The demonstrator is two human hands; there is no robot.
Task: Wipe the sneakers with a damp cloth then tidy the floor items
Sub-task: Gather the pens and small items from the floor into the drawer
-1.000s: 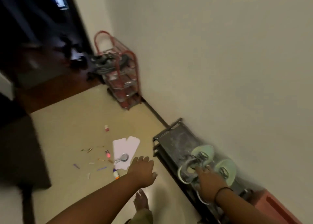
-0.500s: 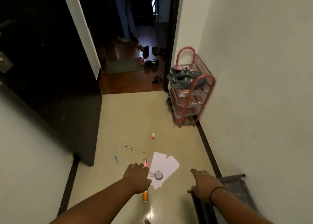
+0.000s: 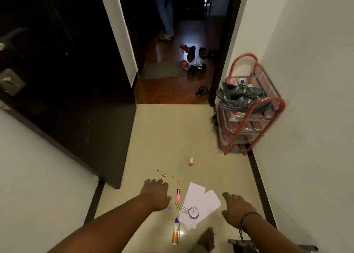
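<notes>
Loose items lie scattered on the cream floor: white paper sheets (image 3: 201,201) with a round metal object (image 3: 193,212) on them, a pink highlighter (image 3: 178,194), an orange-and-white glue bottle (image 3: 175,231), a small pink-and-white bottle (image 3: 191,161) and several small pens and caps (image 3: 162,174). My left hand (image 3: 156,192) hovers above the small items, fingers relaxed, holding nothing. My right hand (image 3: 234,207) hangs open just right of the papers. Grey sneakers (image 3: 241,96) sit on top of a red wire shoe rack (image 3: 249,118) against the right wall.
A dark open door (image 3: 67,80) stands at left. Beyond the doorway, several shoes (image 3: 195,61) and a mat (image 3: 164,70) lie on a wooden floor, and a person's legs (image 3: 165,13) stand there. My bare foot (image 3: 207,239) is near a dark low rack corner (image 3: 241,243).
My view swung from the low dark rack with pale green sneakers to the hallway floor. My right hand left those sneakers and now hangs free; both hands moved forward over the scattered items.
</notes>
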